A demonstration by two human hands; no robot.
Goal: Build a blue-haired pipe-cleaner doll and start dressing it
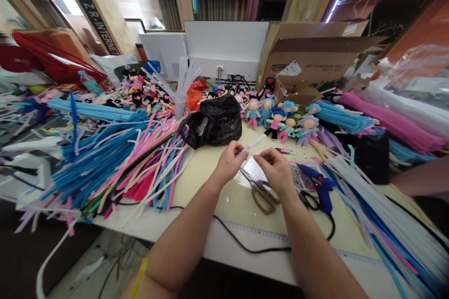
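Observation:
Over the middle of the table, my left hand [229, 162] and my right hand [276, 168] pinch a short white pipe cleaner [258, 142] between their fingertips. It sticks up and to the right, its lower part bent or looped between the hands. Fingertips hide some of it. Below the hands lie scissors with brown handles [263, 202], their blades pointing up-left. A blue glue gun [323, 190] with a small red light rests right of my right wrist, beside a clear box [301, 175] that my right hand partly covers.
Pipe cleaner bundles fill the left [94, 159] and right [372, 196] sides. A black plastic bag [220, 119] stands behind my hands, with small dolls [280, 121] beside it and a cardboard box [312, 58] at the back. A black cable [242, 243] crosses the front edge.

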